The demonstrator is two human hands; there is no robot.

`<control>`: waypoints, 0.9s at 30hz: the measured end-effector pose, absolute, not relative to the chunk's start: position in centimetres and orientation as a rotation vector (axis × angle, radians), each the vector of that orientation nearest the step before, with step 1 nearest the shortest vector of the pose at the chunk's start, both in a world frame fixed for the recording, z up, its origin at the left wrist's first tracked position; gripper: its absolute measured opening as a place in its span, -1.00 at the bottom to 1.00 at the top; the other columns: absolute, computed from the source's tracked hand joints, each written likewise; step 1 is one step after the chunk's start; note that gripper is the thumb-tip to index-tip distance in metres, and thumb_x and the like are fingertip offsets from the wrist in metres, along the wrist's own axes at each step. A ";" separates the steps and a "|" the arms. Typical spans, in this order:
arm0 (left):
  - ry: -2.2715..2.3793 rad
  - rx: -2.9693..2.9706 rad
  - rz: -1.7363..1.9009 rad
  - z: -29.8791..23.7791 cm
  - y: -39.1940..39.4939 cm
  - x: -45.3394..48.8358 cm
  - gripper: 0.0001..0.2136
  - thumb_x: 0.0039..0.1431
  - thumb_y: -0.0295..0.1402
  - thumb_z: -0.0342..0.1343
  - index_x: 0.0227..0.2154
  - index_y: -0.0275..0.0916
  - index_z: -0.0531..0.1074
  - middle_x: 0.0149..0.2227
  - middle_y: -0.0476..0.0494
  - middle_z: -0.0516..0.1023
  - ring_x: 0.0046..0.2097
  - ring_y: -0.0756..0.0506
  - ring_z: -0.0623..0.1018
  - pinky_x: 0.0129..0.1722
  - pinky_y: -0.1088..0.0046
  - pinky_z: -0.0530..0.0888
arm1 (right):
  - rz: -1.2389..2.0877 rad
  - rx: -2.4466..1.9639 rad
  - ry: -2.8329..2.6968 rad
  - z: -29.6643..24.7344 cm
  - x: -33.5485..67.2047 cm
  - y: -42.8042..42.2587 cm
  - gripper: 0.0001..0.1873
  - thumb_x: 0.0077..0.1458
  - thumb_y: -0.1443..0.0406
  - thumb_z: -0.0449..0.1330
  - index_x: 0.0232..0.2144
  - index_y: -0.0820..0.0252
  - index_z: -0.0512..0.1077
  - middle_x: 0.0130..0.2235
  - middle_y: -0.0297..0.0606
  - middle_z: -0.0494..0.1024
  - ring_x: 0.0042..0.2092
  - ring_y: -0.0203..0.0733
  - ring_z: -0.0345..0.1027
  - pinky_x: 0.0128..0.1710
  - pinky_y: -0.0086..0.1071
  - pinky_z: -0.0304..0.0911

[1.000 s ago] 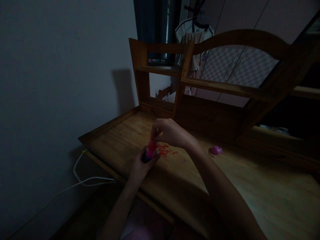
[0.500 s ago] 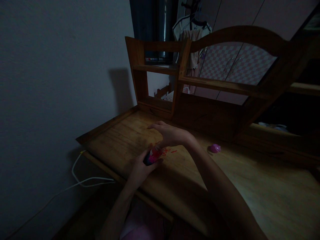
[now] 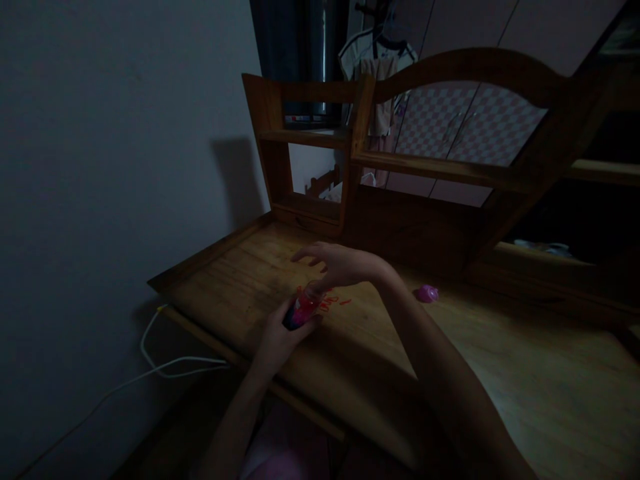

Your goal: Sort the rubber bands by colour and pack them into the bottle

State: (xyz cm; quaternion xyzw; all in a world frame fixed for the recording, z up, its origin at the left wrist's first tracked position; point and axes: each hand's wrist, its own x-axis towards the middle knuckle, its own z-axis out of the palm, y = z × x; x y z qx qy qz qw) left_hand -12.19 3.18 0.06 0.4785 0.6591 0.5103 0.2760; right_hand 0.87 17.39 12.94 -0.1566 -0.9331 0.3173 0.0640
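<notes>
My left hand (image 3: 277, 337) is wrapped round a small clear bottle (image 3: 301, 309) with pink-red contents and a dark base, held tilted just above the wooden desk (image 3: 240, 280). My right hand (image 3: 340, 265) hovers over the bottle's top with its fingers stretched out and spread. Several small red bands or pieces (image 3: 333, 301) lie scattered on the desk right beside the bottle. The room is dim, so fine detail is hard to make out.
A small pink cap-like object (image 3: 427, 293) lies on the desk to the right. A wooden shelf unit (image 3: 310, 137) stands at the desk's back. A white cable (image 3: 170, 363) hangs off the desk's left edge by the wall.
My right hand has let go of the bottle's top and spread its fingers flat above it. The bottle has sunk a little and tilted.
</notes>
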 end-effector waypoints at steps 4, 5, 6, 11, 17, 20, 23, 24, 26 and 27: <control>1.788 1.265 1.370 0.2 3.1 -12.1 -0.50 -0.07 -0.13 0.29 -0.06 -0.25 0.46 -0.20 -0.12 0.61 -0.17 -0.19 0.57 -0.18 0.36 0.47 | 1.038 -0.386 -2.767 13.7 1.8 18.1 -0.36 -0.04 0.30 0.36 0.12 0.09 0.34 0.17 -0.14 0.33 0.03 -0.11 0.39 -0.12 -0.37 0.39; 1.789 1.257 1.373 0.1 3.1 -12.1 -0.49 -0.07 -0.13 0.29 -0.05 -0.26 0.46 -0.19 -0.12 0.61 -0.16 -0.20 0.57 -0.16 0.35 0.47 | 1.041 -0.370 -2.753 13.8 1.9 18.2 -0.38 -0.03 0.31 0.35 0.11 0.09 0.35 0.17 -0.14 0.34 0.03 -0.12 0.39 -0.11 -0.37 0.39; 1.788 1.246 1.378 0.1 3.2 -12.2 -0.48 -0.08 -0.13 0.30 -0.05 -0.26 0.45 -0.19 -0.13 0.61 -0.15 -0.20 0.57 -0.14 0.34 0.48 | 1.037 -0.368 -2.743 13.9 1.9 18.3 -0.39 -0.03 0.32 0.35 0.10 0.09 0.35 0.16 -0.15 0.35 0.03 -0.13 0.38 -0.10 -0.37 0.38; 1.759 1.237 1.398 -0.1 3.3 -12.2 -0.45 -0.08 -0.14 0.30 0.00 -0.25 0.43 -0.13 -0.15 0.60 -0.11 -0.21 0.57 -0.11 0.32 0.48 | 1.052 -0.444 -2.775 13.9 1.8 18.4 -0.42 -0.03 0.37 0.34 0.08 0.11 0.38 0.16 -0.14 0.36 0.03 -0.10 0.39 -0.14 -0.37 0.40; 1.746 1.311 1.379 0.1 3.4 -12.0 -0.50 -0.07 -0.15 0.30 -0.06 -0.26 0.47 -0.19 -0.13 0.60 -0.17 -0.20 0.57 -0.16 0.36 0.47 | 0.886 -0.532 -2.916 13.1 0.6 17.3 -0.37 -0.09 0.37 0.35 0.09 0.18 0.37 0.15 -0.06 0.35 0.01 -0.05 0.38 -0.13 -0.32 0.37; 1.772 1.329 1.384 0.1 3.3 -11.9 -0.49 -0.09 -0.15 0.30 -0.05 -0.28 0.47 -0.18 -0.16 0.60 -0.16 -0.21 0.57 -0.14 0.34 0.46 | 0.789 -0.562 -2.975 12.6 -0.1 16.6 -0.37 -0.11 0.39 0.34 0.08 0.19 0.38 0.13 -0.06 0.37 0.03 -0.03 0.36 -0.11 -0.32 0.34; 1.757 1.334 1.378 0.2 3.3 -11.9 -0.49 -0.07 -0.15 0.30 -0.05 -0.28 0.46 -0.17 -0.17 0.60 -0.16 -0.21 0.57 -0.17 0.33 0.47 | 0.736 -0.584 -3.011 12.0 -0.6 16.3 -0.35 -0.11 0.38 0.33 0.09 0.17 0.36 0.12 -0.07 0.38 0.02 -0.05 0.37 -0.14 -0.36 0.32; 1.750 1.335 1.370 0.1 3.3 -11.9 -0.51 -0.06 -0.15 0.29 -0.06 -0.28 0.46 -0.19 -0.16 0.60 -0.18 -0.21 0.57 -0.19 0.34 0.47 | 0.735 -0.585 -3.017 11.9 -0.7 16.3 -0.35 -0.10 0.38 0.32 0.10 0.16 0.36 0.12 -0.07 0.38 0.02 -0.06 0.37 -0.15 -0.37 0.32; 1.745 1.335 1.361 0.1 3.3 -11.9 -0.53 -0.05 -0.15 0.29 -0.08 -0.27 0.47 -0.21 -0.15 0.61 -0.21 -0.19 0.57 -0.21 0.36 0.47 | 0.755 -0.588 -3.014 11.8 -0.6 16.7 -0.35 -0.09 0.37 0.32 0.11 0.15 0.35 0.13 -0.08 0.38 0.01 -0.07 0.38 -0.18 -0.39 0.33; 1.739 1.331 1.367 0.1 3.3 -11.9 -0.53 -0.05 -0.15 0.29 -0.07 -0.27 0.47 -0.20 -0.15 0.61 -0.20 -0.19 0.57 -0.21 0.36 0.47 | 0.787 -0.591 -2.998 11.9 -0.4 16.9 -0.36 -0.08 0.36 0.32 0.11 0.14 0.35 0.12 -0.08 0.38 0.00 -0.08 0.39 -0.19 -0.40 0.34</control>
